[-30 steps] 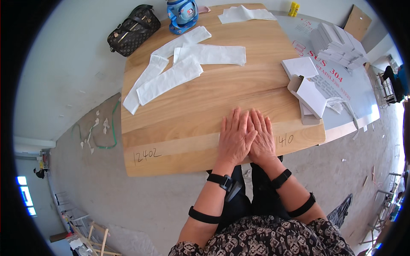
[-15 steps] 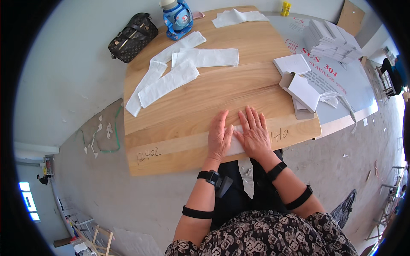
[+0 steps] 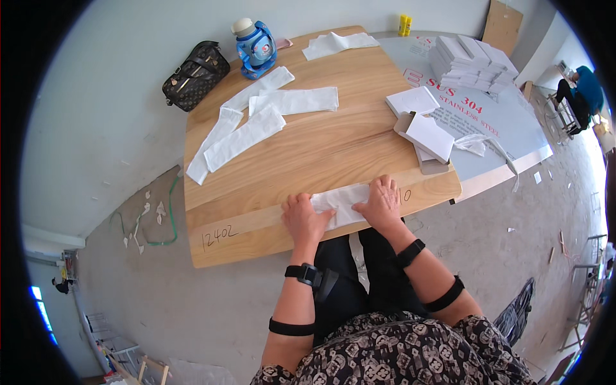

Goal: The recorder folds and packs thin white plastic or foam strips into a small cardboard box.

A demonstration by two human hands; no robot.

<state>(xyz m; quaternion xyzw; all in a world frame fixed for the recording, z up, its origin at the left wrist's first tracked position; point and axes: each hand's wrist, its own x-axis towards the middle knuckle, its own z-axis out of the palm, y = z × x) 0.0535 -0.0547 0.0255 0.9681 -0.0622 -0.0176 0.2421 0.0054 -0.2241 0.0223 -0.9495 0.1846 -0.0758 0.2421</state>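
Observation:
A flat white folded strip (image 3: 342,203), of thin cloth or paper, lies at the near edge of the wooden table (image 3: 308,151). My left hand (image 3: 305,219) is closed on its left end, thumb on top and fingers curled at the far side. At the other end, my right hand (image 3: 383,204) grips it the same way, thumb pressing the white surface. Part of each end is hidden beneath the fingers. Farther left on the wood lie several similar white strips (image 3: 246,133), some overlapping. Another white strip (image 3: 339,44) rests by the far edge.
White boxes (image 3: 428,136) sit at the table's right edge, beside a clear plastic bag (image 3: 471,144). Stacked white boxes (image 3: 471,63) stand on a metal-coloured sheet (image 3: 494,122). Far left are a brown handbag (image 3: 197,75) and a blue bottle (image 3: 256,51). A person (image 3: 581,93) sits at far right.
My hands have moved apart toward the strip's two ends, uncovering its middle. Earlier they lay flat and close together over it. The view has shifted slightly.

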